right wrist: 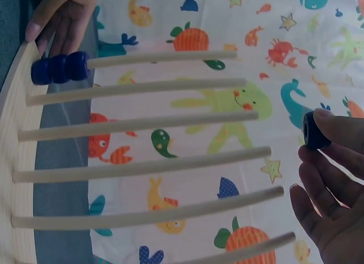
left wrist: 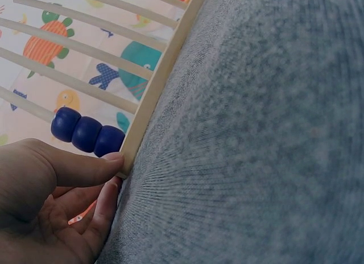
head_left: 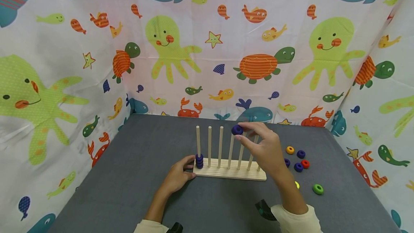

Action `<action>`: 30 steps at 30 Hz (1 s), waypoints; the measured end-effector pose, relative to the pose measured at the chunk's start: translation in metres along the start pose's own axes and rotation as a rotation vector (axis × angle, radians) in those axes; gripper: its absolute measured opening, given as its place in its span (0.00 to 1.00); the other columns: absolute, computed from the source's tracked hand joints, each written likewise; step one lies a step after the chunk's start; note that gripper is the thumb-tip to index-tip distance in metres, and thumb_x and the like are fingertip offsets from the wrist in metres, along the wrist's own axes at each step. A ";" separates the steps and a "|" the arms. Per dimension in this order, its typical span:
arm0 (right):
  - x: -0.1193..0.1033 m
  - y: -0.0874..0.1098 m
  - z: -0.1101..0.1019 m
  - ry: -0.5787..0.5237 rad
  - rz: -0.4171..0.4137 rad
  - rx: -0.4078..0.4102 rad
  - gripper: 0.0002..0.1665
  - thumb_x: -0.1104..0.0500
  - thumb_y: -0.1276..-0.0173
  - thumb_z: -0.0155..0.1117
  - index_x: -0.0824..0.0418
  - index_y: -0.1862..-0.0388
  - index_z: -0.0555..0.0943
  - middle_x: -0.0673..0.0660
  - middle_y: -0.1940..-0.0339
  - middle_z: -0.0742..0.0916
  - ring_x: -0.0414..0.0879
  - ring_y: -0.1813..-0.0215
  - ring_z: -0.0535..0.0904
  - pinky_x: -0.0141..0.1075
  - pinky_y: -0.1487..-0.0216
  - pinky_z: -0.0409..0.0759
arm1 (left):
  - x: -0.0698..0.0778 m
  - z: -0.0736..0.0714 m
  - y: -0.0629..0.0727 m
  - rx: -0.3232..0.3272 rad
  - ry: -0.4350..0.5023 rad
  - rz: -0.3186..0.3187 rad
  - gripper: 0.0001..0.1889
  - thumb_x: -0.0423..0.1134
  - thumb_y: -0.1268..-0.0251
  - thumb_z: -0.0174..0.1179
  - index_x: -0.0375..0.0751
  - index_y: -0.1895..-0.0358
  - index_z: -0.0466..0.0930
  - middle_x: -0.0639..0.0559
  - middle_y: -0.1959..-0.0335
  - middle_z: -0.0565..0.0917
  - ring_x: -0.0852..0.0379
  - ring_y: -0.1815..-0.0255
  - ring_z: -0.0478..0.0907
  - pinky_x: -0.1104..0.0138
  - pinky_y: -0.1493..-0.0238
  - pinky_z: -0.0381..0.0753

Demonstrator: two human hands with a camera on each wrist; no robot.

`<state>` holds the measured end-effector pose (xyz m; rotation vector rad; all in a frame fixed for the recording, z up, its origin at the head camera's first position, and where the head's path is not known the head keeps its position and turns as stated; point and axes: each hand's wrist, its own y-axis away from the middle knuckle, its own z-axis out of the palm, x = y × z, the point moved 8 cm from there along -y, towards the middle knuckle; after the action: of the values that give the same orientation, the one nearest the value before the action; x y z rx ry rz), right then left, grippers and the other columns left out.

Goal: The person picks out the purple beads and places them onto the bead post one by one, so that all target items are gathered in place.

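A wooden peg rack (head_left: 231, 174) with a row of upright pegs stands on the grey table. On its leftmost peg sit three dark blue beads (head_left: 199, 161), stacked down at the base; the other pegs in sight carry no beads. My left hand (head_left: 177, 175) grips the rack's left end, its thumb (left wrist: 108, 164) pressing near the lowest bead. My right hand (head_left: 265, 148) pinches another dark blue bead (right wrist: 316, 130) between thumb and fingers. In the right wrist view this bead is held beyond the peg tips, apart from them.
To the right of the rack lie loose beads: an orange one (head_left: 290, 150), a red one (head_left: 305, 164), a green one (head_left: 318, 189), several blue ones (head_left: 298, 167) and a yellow one (head_left: 297, 185) partly hidden by the right forearm. A sea-animal patterned curtain (head_left: 207, 71) surrounds the table.
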<state>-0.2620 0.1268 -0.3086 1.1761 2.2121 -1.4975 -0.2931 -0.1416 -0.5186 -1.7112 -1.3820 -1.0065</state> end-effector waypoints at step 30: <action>-0.030 -0.020 0.074 0.019 -0.036 -0.145 0.21 0.57 0.30 0.76 0.58 0.39 0.88 0.53 0.44 0.90 0.51 0.39 0.76 0.55 0.37 0.76 | 0.001 -0.002 0.001 0.012 0.023 0.015 0.34 0.24 0.36 0.68 0.37 0.25 0.74 0.37 0.29 0.79 0.40 0.35 0.82 0.47 0.38 0.82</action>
<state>-0.2739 0.0458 -0.3115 1.1156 2.3219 -1.3187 -0.2927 -0.1434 -0.5172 -1.6937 -1.3559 -1.0051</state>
